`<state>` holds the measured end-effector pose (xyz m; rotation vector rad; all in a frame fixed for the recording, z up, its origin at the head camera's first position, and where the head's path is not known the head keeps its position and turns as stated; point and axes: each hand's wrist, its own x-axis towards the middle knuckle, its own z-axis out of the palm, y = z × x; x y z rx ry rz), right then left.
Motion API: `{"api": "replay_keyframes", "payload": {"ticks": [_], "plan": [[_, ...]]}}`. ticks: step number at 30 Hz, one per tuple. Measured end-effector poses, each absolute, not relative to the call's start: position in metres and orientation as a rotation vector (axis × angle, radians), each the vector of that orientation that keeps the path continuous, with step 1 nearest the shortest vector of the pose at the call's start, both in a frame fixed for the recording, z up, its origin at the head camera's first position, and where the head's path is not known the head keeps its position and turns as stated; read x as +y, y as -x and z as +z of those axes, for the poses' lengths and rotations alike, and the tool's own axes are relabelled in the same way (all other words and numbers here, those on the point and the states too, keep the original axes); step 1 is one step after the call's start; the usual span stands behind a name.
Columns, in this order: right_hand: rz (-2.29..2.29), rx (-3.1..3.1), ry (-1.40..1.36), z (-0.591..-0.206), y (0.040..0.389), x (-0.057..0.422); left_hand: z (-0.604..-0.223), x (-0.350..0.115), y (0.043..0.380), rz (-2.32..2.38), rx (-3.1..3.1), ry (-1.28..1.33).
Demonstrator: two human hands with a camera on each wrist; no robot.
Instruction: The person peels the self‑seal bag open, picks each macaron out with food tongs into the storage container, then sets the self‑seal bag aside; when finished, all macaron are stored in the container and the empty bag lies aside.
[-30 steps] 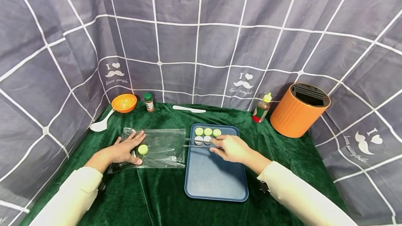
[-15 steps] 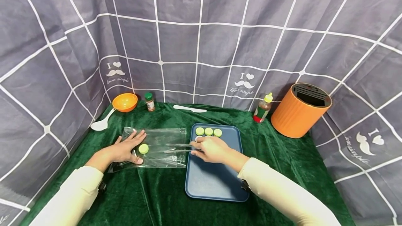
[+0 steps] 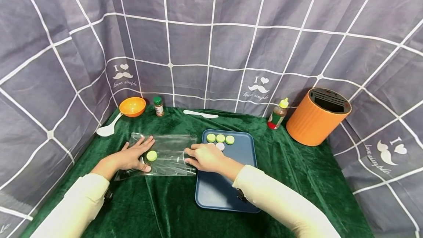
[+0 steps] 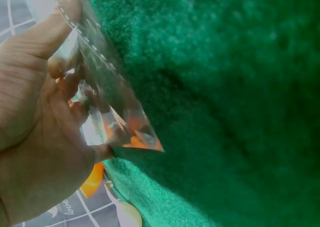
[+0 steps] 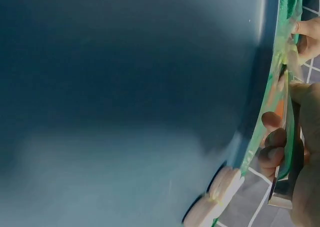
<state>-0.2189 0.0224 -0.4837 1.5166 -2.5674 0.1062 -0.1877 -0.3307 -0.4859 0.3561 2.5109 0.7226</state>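
Observation:
My left hand (image 3: 132, 156) lies with spread fingers on a clear plastic bag (image 3: 172, 142) at the left of the cloth. Between its thumb and index finger, a green macaron (image 3: 151, 155) shows within the bag's outline. My right hand (image 3: 206, 158) grips a pair of metal tongs (image 5: 281, 199) over the left edge of a blue tray (image 3: 228, 194). The thin prongs reach leftward along the bag, their tips close to that green macaron. Green macarons (image 3: 220, 138) form a row at the tray's back, with two pale macarons (image 5: 225, 183) in front, one partly hidden by my right hand.
At the back left are an orange bowl (image 3: 133, 106), a white spoon (image 3: 106, 130) and a green-capped spice jar (image 3: 159, 106). A white knife (image 3: 201, 114) lies behind the tray. A yellow-capped sauce bottle (image 3: 278, 114) and an orange knife block (image 3: 317, 116) stand at right.
My right hand has moved left with the tongs, from over the tray's pale macarons to the bag's right end. My left hand has stayed in place on the bag.

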Motion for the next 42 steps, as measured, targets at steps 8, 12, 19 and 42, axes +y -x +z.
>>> {"api": "replay_keyframes", "payload": {"ticks": [8, 12, 19, 42], "plan": [[0.096, -2.532, -1.500, -0.488, 0.217, 0.013, -0.484, -0.332, 0.187, 0.703, 2.522, -0.362], [0.091, -2.532, -1.509, -0.489, 0.217, 0.010, -0.485, -0.333, 0.186, 0.711, 2.521, -0.362], [0.079, -2.578, -1.505, -0.491, 0.216, 0.007, -0.485, -0.333, 0.185, 0.724, 2.518, -0.362], [0.091, -2.471, -1.542, -0.487, 0.221, 0.028, -0.485, -0.331, 0.185, 0.727, 2.530, -0.367]]}}
